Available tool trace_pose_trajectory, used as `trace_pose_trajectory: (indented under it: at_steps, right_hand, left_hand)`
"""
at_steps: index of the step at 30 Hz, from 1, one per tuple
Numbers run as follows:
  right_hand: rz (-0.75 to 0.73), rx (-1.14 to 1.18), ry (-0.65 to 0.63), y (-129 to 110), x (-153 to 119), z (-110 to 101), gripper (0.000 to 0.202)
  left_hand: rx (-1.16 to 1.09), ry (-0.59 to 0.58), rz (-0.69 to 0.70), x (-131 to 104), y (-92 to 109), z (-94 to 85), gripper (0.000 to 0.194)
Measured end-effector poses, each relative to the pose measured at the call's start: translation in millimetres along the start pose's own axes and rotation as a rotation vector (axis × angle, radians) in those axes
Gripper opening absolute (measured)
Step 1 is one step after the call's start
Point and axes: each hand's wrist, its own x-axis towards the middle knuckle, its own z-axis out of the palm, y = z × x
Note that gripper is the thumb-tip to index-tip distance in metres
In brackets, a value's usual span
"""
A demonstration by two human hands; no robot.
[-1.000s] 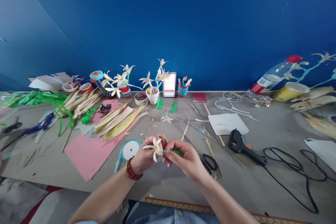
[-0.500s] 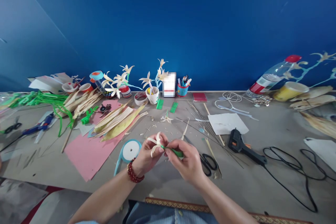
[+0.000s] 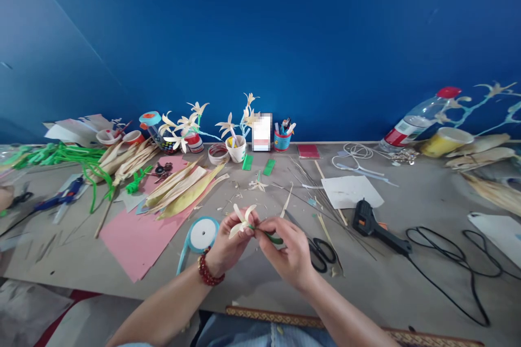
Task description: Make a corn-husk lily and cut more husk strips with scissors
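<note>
Pinching a small, pale flower (image 3: 243, 222) at its base, the left hand (image 3: 228, 243) has its fingers closed, with the narrow petals spreading out above the thumb. The petals are cream-white, slim and pointed, and green wrapping shows just below them. The flower is over the near part of the table (image 3: 260, 290), between the tape roll (image 3: 203, 233) and the scissors (image 3: 323, 255).

The right hand (image 3: 287, 246) is closed too, thumb and forefinger gripping a green strip (image 3: 273, 237) right beside the flower's base; the strip's free end shows below the forefinger. The fingertips of both hands nearly meet. A red beaded bracelet (image 3: 209, 268) circles the left wrist.

Leaning at the back right, the bottle (image 3: 421, 118) has a red cap and a red and white label (image 3: 407, 129), its print too small to read. The white cup (image 3: 235, 150) bears a green mark, also unreadable. Beside it, an upright panel (image 3: 261, 133) is blurred out.
</note>
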Motion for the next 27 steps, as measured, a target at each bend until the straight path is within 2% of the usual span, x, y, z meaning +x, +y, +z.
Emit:
trace_pose_trajectory:
  at_steps: [5,12,17,20,24,27]
  right_hand:
    - [0.163,0.157,-0.057,3.7,-0.6,0.4,0.010]
    - [0.277,0.241,-0.059,5.1,-4.2,-0.1,0.011]
    - [0.544,0.625,-0.129,6.9,0.1,1.8,0.026]
    - [0.653,0.819,-0.195,7.4,3.7,1.5,0.031]
    - [0.669,0.851,-0.219,7.8,3.0,0.0,0.031]
    - [0.552,0.638,-0.146,8.3,-0.5,-0.3,0.026]
  left_hand:
    - [0.000,0.007,-0.021,0.4,1.5,2.4,0.024]
    - [-0.015,-0.036,-0.007,0.9,1.1,2.7,0.021]
    - [-0.025,-0.121,0.017,2.3,2.5,0.7,0.023]
    - [-0.028,-0.156,0.015,3.0,2.8,-1.9,0.022]
    - [-0.044,-0.201,0.018,3.1,1.2,-3.4,0.020]
    - [-0.058,-0.156,0.017,2.5,-0.1,-1.9,0.018]
